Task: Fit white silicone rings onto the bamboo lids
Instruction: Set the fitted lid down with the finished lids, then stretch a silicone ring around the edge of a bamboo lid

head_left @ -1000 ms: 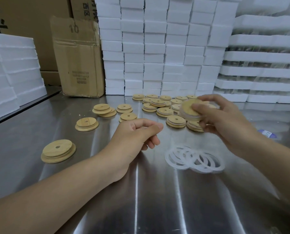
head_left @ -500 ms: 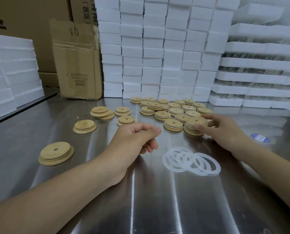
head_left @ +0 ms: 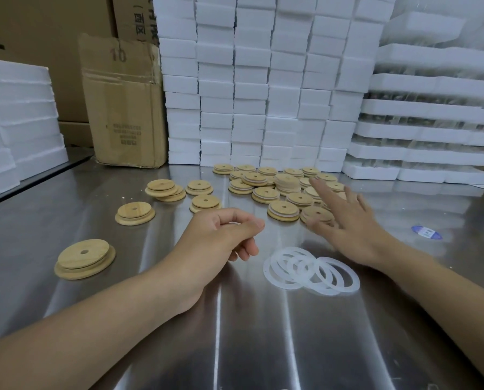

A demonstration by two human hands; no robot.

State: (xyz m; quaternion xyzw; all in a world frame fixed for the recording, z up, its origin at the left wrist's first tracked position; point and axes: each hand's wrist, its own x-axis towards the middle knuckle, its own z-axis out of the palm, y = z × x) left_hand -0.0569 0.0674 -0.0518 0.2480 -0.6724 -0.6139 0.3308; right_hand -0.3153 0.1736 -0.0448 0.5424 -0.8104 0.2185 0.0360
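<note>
The thing your next move hangs on, I reckon, is which hand is closer to what. The white silicone rings [head_left: 309, 267] sit in a flat overlapping pile on the counter [head_left: 235, 333], lower middle of the frame. That's just below your right hand [head_left: 344, 220], close to that wrist, and a bit right of your left hand [head_left: 223, 235]. Your right fingers [head_left: 323, 192] are straight and spread, holding nothing, out over the ringed lids [head_left: 283, 210] clustered centre-right. Can't tell if they're touching any. Your left fingers [head_left: 246, 250] are loosely curled with the thumb lying on the index, and I can't see anything in them. The bare bamboo lids [head_left: 135, 213] are all off to the left, and the nearest bare lid [head_left: 206, 202] pokes out just above your left knuckles. So my guess is right hand comes down for a ring and left goes for a lid. The rings overlap, so watch you don't lift two.
</note>
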